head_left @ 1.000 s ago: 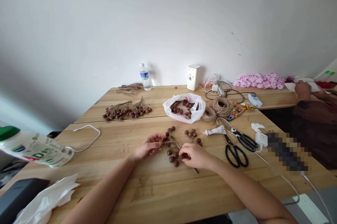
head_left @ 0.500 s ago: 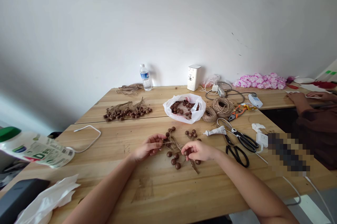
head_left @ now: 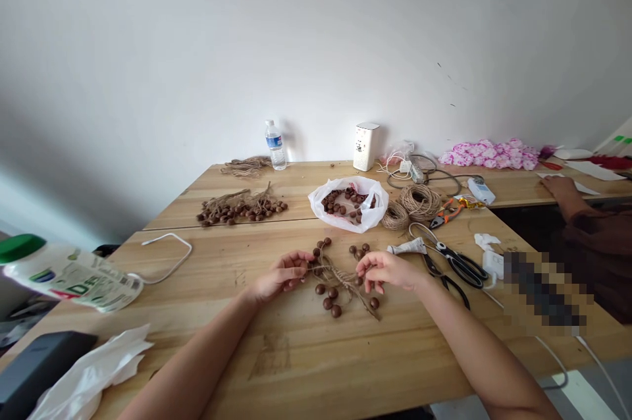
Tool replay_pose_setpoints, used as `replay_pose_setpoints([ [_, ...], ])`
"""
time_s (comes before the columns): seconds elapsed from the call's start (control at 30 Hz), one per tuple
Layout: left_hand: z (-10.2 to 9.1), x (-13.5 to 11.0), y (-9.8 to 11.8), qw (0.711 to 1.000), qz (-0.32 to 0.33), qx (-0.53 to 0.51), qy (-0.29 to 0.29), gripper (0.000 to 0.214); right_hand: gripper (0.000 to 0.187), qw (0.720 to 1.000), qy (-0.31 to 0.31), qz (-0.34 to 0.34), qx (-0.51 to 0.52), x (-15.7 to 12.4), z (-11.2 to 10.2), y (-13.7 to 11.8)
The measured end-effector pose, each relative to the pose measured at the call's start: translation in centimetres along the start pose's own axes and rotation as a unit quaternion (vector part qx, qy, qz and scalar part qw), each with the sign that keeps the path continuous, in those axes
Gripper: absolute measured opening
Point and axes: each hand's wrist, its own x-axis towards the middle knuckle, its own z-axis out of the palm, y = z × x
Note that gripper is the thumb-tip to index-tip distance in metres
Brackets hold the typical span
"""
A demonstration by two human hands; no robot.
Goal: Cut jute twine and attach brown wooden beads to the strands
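Head view: left hand [head_left: 280,274] pinched one end of the beaded twine cluster [head_left: 345,279], which lay on the table [head_left: 306,374]; right hand [head_left: 388,271], fingers parted, was at its right side.

The beads [head_left: 336,311] are brown, the twine [head_left: 344,278] tan, the bag [head_left: 372,219] white, the bundle [head_left: 494,155] mottled pink and white.

Left hand [head_left: 284,272] in a tight pinch, thumb against bent fingers, and its bare forearm [head_left: 207,347] slants up from lower left! Over to the right hand [head_left: 388,268]: fingers parted, loosely curled, pointing inward! The right forearm [head_left: 474,334], bare too, angles in opposite; hands close, not touching!
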Motion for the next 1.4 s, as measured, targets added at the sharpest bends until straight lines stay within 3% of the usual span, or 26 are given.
replay_pose_setpoints([
  [0.17,0.0,0.0,-0.1,1.000,0.002,0.002,0.002,0.043,0.013,0.992,0.043,0.019,-0.113,-0.1,-0.6,0.3],
  [0.23,0.0,0.1,0.0,1.000,0.002,0.002,0.003,0.044,0.013,0.979,0.071,-0.010,-0.188,-0.2,-0.2,0.1],
  [0.37,0.1,0.1,0.0,1.000,0.005,0.007,0.005,0.043,0.013,0.931,0.092,-0.136,-0.326,-0.5,1.7,-0.5],
  [0.47,0.0,0.0,0.0,1.000,0.007,0.006,0.000,0.042,0.019,0.893,0.083,-0.190,-0.400,-0.4,3.6,-0.4],
  [0.63,-0.1,0.0,-0.1,1.000,0.011,-0.001,-0.002,0.041,0.017,0.826,0.114,-0.164,-0.527,0.3,5.8,0.5],
  [0.7,0.0,0.0,-0.1,1.000,0.012,-0.002,-0.003,0.041,0.013,0.814,0.114,-0.156,-0.548,0.5,6.0,0.7],
  [1.0,0.1,0.1,-0.1,1.000,0.008,-0.004,0.001,0.042,0.021,0.894,0.051,-0.213,-0.392,0.4,4.4,0.9],
  [1.2,0.0,0.1,-0.1,1.000,0.006,-0.002,0.010,0.042,0.021,0.902,0.026,-0.202,-0.380,0.3,4.0,0.5],
  [1.4,-0.3,0.1,-0.4,1.000,0.011,0.001,-0.001,0.042,0.027,0.885,-0.029,-0.180,-0.429,-0.6,2.9,-0.1],
])
